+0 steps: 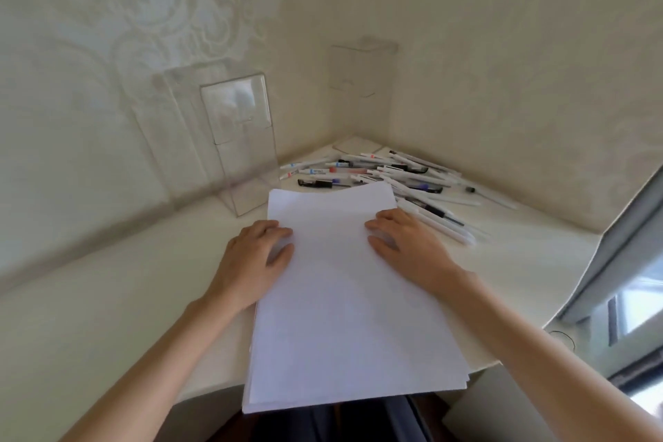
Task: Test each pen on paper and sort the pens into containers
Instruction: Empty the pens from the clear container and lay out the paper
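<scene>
Looking at a paper stack (351, 298) lying mid-tabletop (107, 298), near edge seemingly hanging a bit over the front. Got the left hand (254, 255) resting flat on its left edge and the right hand (405, 244) flat on the right edge, fingers relaxed, nothing pinched. Reads like steadying or squaring the sheets, with no pen tested yet by the look of it.

Found the pens (387, 179) dumped in a loose heap in the corner just behind the paper, a few touching or tucked under its far right corner (can't tell which). Mostly white barrels, some dark caps. Probably light, stiff, smooth and keen to roll, so better to pinch one mid-barrel off the top of the heap than to drag from underneath. Worth keeping one palm on the paper too, to stop loose sheets sliding.

Spotted two clear boxes for sorting: near box (236, 140) left of the heap, far box (362, 82) back in the corner. Look thin-walled and tippy, so drop pens in gently.
</scene>
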The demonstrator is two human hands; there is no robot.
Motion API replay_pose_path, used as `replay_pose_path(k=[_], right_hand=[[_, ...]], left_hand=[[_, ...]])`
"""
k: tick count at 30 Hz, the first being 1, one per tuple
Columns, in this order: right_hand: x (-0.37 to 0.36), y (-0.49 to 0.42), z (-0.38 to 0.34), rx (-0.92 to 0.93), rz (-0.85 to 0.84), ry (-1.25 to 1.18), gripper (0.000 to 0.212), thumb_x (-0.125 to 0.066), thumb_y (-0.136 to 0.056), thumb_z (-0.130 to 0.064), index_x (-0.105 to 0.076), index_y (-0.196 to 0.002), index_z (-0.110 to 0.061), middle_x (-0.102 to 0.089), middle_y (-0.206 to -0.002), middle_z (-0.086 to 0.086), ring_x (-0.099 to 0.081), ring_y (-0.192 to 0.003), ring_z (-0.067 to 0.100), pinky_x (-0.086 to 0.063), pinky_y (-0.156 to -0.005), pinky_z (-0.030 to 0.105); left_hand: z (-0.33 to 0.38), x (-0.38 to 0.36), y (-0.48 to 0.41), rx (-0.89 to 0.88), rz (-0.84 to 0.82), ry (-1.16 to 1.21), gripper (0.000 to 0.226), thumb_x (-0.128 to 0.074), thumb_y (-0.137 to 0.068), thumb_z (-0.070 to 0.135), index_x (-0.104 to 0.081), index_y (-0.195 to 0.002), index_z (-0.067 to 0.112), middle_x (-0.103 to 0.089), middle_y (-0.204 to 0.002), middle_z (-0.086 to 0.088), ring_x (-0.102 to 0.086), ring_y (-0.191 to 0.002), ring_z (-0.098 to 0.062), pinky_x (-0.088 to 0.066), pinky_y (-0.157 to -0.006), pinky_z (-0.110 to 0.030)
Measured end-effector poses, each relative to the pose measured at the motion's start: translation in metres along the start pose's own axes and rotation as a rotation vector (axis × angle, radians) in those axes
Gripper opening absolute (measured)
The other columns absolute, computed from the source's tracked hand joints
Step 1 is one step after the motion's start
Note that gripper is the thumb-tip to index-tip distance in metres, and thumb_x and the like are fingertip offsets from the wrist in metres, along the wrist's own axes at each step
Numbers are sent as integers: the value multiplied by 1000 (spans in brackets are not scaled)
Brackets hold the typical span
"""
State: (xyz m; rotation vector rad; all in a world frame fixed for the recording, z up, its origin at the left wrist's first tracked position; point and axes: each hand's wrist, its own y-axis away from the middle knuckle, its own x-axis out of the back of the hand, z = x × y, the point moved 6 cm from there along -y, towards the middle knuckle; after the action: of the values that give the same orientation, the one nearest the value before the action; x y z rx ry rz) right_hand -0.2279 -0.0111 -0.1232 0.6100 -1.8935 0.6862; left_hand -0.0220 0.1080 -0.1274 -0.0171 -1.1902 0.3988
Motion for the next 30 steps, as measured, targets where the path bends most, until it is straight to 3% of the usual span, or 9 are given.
replay_pose_path(k=[4, 10, 14, 16, 18, 19, 24, 27, 30], right_hand=[[-5, -1, 3, 5, 45, 39, 34, -45, -97, -33, -56, -128, -25, -46, -139, -2, -42, -127, 19, -32, -103, 26], [-4, 4, -1, 7, 89, 17, 53, -28, -89, -47, -64, -119, -23, -56, -132, 2, -53, -119, 25, -42, -98, 32], [0, -1, 0, 23, 65, 15, 33, -46, -96, -34, -61, -123, -22, -51, -136, 2, -46, -124, 22, -35, -101, 29], [10, 0, 7, -3, 223, 22, 26, -52, -92, -25, -68, -110, -16, -61, -120, 6, -55, -110, 29, -43, -90, 35], [26, 5, 21, -141, 429, 132, 20, -55, -84, -18, -71, -94, -11, -65, -99, 10, -59, -92, 36, -45, -76, 38], [31, 7, 27, -229, 451, 200, 18, -56, -83, -16, -70, -93, -9, -64, -96, 12, -57, -91, 37, -43, -75, 39], [25, 4, 42, -379, 267, 352, 24, -47, -95, -24, -59, -110, -10, -57, -115, 10, -44, -111, 32, -29, -87, 37], [23, -1, 43, -421, 249, 433, 23, -42, -97, -19, -53, -114, -8, -55, -119, 11, -43, -113, 32, -27, -90, 36], [34, 1, 45, -452, 349, 301, 19, -41, -96, -6, -49, -113, -2, -56, -115, 18, -49, -107, 38, -30, -84, 38]], left_hand=[[-2, -1, -21, -102, 51, -39, 55, -31, -82, 48, -66, -110, 15, -58, -109, -5, -52, -101, -32, -43, -88, -41], [-1, -5, -19, -113, 52, -57, 47, -33, -85, 39, -65, -111, 15, -59, -112, -8, -54, -98, -33, -47, -82, -42], [-2, -5, -23, -126, 63, -50, 51, -31, -84, 40, -65, -112, 15, -58, -113, -9, -52, -101, -35, -45, -84, -43], [-1, -5, -21, -125, 62, -57, 52, -30, -83, 40, -65, -112, 14, -58, -113, -10, -51, -102, -36, -44, -84, -43], [1, -4, -20, -142, 78, -71, 52, -30, -83, 39, -66, -110, 13, -60, -110, -11, -52, -100, -37, -45, -84, -43], [2, -4, -20, -145, 82, -70, 52, -30, -83, 39, -66, -109, 13, -60, -109, -12, -53, -99, -37, -45, -83, -43], [0, -4, -20, -141, 70, -38, 53, -30, -81, 40, -68, -108, 13, -61, -105, -12, -55, -95, -39, -46, -81, -43], [-1, -2, -20, -136, 78, -18, 58, -28, -79, 45, -67, -109, 15, -61, -106, -9, -55, -96, -37, -44, -83, -41], [-4, -2, -21, -106, 36, 37, 66, -25, -75, 53, -64, -116, 19, -57, -115, -4, -49, -106, -31, -37, -90, -35]])
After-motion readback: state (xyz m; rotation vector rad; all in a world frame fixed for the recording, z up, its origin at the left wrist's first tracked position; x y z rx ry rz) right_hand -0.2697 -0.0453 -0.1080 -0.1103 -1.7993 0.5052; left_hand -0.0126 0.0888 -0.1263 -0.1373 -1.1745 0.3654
